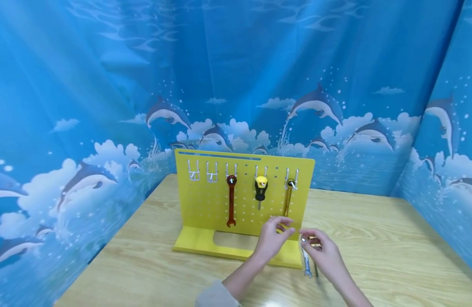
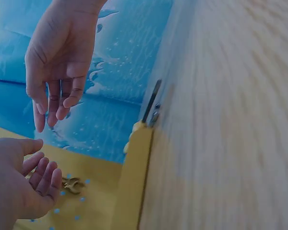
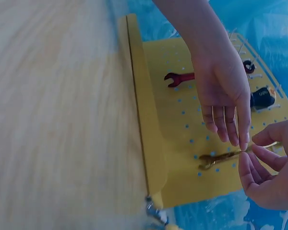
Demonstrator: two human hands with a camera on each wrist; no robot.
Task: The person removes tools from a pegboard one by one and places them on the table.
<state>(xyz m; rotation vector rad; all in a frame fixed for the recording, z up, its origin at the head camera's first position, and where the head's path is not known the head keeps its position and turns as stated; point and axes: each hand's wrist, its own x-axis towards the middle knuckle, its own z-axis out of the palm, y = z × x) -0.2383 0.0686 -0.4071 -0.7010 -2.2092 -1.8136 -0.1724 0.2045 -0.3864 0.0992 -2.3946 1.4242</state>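
My left hand [image 1: 273, 239] hovers before the lower right of the yellow pegboard [image 1: 205, 204], fingers loosely bent and holding nothing. My right hand [image 1: 326, 252] is just right of it, fingertips near the left hand's; it looks empty too. A gold wrench [image 1: 287, 200] hangs from the rightmost hook behind the left hand, its open end showing in the right wrist view. Beneath the right hand, on the table, lie a silver wrench [image 1: 307, 261] and a thin dark shaft [image 1: 316, 269], whose other end the hand partly covers.
A red-brown wrench [image 1: 231, 202] and a black-and-yellow screwdriver [image 1: 260, 189] hang further left on the board. Two white hooks [image 1: 193, 175] at its left end carry nothing. The wooden table [image 1: 374, 238] meets a blue dolphin curtain [image 1: 236, 85] behind.
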